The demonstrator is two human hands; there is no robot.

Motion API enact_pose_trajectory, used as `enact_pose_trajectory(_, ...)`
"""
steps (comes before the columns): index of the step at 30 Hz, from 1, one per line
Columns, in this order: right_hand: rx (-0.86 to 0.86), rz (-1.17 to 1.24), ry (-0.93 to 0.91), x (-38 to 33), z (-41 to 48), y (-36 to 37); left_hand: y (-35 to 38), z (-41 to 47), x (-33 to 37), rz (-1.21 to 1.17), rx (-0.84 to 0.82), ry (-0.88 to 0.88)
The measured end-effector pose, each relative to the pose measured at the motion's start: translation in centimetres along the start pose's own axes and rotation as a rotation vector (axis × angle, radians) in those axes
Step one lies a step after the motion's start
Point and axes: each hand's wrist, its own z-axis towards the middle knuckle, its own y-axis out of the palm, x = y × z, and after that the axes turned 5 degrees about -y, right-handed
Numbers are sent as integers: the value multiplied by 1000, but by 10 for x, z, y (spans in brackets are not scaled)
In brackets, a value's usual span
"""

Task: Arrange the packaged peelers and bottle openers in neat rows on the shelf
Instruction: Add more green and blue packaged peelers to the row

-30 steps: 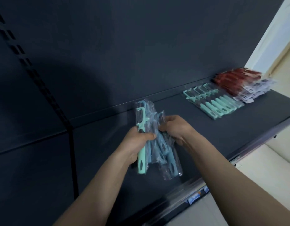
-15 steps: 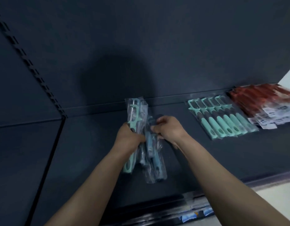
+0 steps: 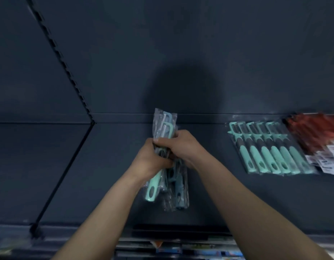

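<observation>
Gripping bagged mint peelers (image 3: pixel 169 166), seemingly several, both hands.

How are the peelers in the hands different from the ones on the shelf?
The held peelers are bunched, gripped by left hand and right hand; the shelf row lies flat, side by side. Held peelers include darker blue handles; the shelf row looks all mint. Both have clear packets.

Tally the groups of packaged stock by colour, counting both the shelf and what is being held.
Mint-green peeler groups: 2, the flat row of mint-green plastic-handled peelers on the dark shelf and the clear-bagged peeler bundle held by the left grip and right grip
Red packaged pile: 1
Total: 3 groups; single items are too blurred to count.
</observation>
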Motion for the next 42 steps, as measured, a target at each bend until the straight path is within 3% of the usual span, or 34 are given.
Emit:
enact_pose_trajectory(5, 18, 65, 106, -3, 1, -8, -19, 4, 4, -332, -226, -56)
enact_pose_trajectory(7, 55, 62, 123, -4, 0, -13, -21, 11, 3, -351, -246, -88)
enact_pose_trajectory(11, 252, 54, 153, -4, -1, -25, -17, 27, 1, -299, -190, -67)
enact_pose_trajectory(16, 527, -122, 121, 3, -8, -54, -4, 47, -1, -205, -118, -126)
enact_pose_trajectory(22, 629, -371, 115, 16, -9, -86, 7, 46, -2, 78, -15, -10)
enact_pose_trajectory(28, 541, -809, 158, 12, -6, -93, 27, 28, 8, 375, 31, 65)
enact_pose_trajectory(33, 465, -964, 99, 19, -1, -89, 44, 21, 16, 506, 52, 25)
enact_pose_trajectory(36, 348, -946, 62, 25, 1, -87, 53, 20, 17, 561, 73, 15)
enact_pose_trajectory(42, 236, -685, -36, 30, -5, -96, 51, 25, 14, 488, 121, -23)
